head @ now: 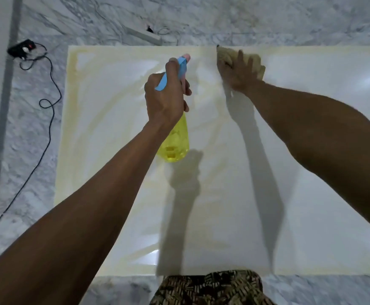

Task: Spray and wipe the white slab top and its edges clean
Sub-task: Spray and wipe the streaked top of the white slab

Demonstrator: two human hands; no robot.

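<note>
Patterned fabric at the person's lap sits at the near edge of a white slab lying flat on a grey marble floor; the slab shows yellowish smears across its left half and along its far and left borders, so by my reading the wiping is only partly done and the edges are yet to be cleaned. Above the slab's middle, the left hand grips a yellow spray bottle, fingers wrapped round its blue trigger head. At the far edge, the right hand presses a tan cloth flat, fingers spread, arm stretched forward; a black cable lies on the floor at left.
</note>
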